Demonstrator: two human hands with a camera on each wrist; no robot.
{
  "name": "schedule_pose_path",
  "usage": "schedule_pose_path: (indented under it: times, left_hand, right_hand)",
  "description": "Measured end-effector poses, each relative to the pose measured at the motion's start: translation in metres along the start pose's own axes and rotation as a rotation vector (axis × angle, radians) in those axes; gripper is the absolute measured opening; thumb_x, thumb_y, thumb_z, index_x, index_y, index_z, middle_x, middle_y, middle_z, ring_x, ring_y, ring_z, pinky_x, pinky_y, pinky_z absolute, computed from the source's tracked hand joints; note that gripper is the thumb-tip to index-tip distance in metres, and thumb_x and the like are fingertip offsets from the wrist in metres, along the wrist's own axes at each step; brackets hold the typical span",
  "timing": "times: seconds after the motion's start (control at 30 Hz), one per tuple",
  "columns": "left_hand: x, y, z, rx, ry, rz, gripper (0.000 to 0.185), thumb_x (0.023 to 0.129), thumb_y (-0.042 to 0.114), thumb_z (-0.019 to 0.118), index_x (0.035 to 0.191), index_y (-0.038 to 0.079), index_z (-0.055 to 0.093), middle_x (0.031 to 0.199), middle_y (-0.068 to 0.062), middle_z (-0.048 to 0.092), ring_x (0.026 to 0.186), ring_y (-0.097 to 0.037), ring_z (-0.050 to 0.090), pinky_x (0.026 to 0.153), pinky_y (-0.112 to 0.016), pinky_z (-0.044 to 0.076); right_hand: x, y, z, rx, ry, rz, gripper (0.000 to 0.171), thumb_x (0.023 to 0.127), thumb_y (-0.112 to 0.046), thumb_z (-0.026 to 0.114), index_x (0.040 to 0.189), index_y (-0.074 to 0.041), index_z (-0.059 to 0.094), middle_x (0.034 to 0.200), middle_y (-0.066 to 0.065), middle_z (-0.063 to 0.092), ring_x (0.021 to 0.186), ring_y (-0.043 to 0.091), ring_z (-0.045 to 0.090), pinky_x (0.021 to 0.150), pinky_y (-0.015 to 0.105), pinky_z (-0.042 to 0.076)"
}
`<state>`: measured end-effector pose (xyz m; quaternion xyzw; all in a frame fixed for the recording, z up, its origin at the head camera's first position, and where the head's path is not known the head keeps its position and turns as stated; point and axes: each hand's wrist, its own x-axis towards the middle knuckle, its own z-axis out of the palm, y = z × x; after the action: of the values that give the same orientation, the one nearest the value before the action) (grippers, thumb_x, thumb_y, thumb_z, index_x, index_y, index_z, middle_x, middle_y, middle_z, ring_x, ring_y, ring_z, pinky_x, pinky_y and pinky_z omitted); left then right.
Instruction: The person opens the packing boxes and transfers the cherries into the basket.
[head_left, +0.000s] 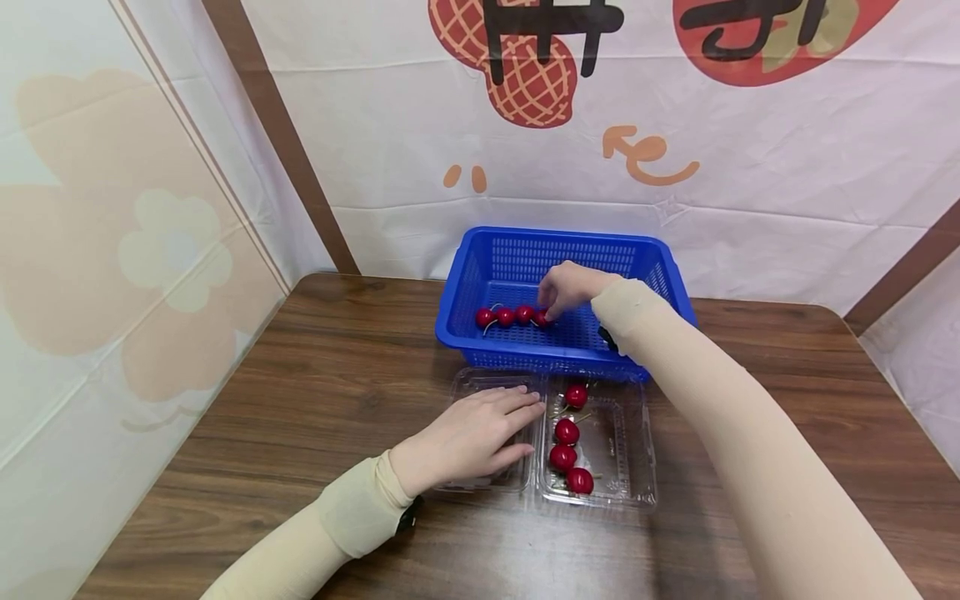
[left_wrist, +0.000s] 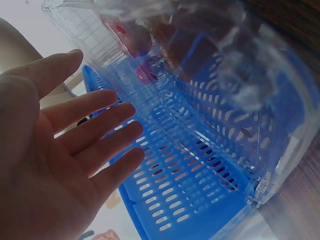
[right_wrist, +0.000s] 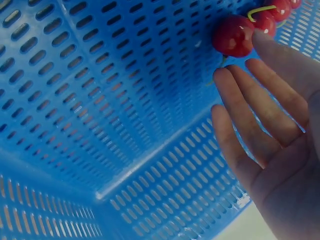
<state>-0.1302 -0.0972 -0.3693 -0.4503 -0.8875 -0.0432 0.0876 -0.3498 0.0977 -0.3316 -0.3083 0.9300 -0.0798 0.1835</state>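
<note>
My right hand reaches into a blue basket, its thumb tip at the end cherry of a row. In the right wrist view the fingers are spread and slightly bent, their tips just beside that cherry. More cherries with thin stems lie in line to its left. My left hand lies flat with spread fingers over the lid half of an opened clear plastic clamshell box, fingertips by the hinge. Several red cherries sit along the left side of the box's other half.
A wooden table carries the box and the basket, which stands just behind the box. Behind the table hangs a white printed cloth, with another patterned cloth on the left. The basket's slotted walls surround the right hand.
</note>
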Motion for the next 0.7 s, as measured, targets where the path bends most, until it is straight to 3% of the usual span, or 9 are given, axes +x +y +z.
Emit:
schedule_pose_path:
  times: [0.23,0.7]
  left_hand:
    - [0.002,0.0,-0.001,-0.01,-0.003,-0.001,0.051,0.093,0.041,0.057,0.132,0.009,0.056,0.135,-0.008,0.057,0.127,-0.025,0.051,0.107,-0.037,0.042]
    - [0.004,0.001,0.0,0.027,0.02,0.003,0.05,0.092,0.04,0.058,0.131,0.009,0.057,0.133,-0.008,0.058,0.126,-0.024,0.053,0.106,-0.035,0.042]
  right_hand:
    - [-0.01,-0.004,-0.012,-0.029,0.037,-0.001,0.028,0.087,-0.023,0.069,0.108,-0.005,0.07,0.106,0.011,0.07,0.098,0.023,0.066,0.087,0.038,0.054]
    - [-0.034,-0.005,-0.037,-0.007,0.129,-0.029,0.025,0.088,-0.022,0.068,0.107,-0.008,0.069,0.105,0.009,0.071,0.096,0.021,0.067,0.086,0.039,0.055]
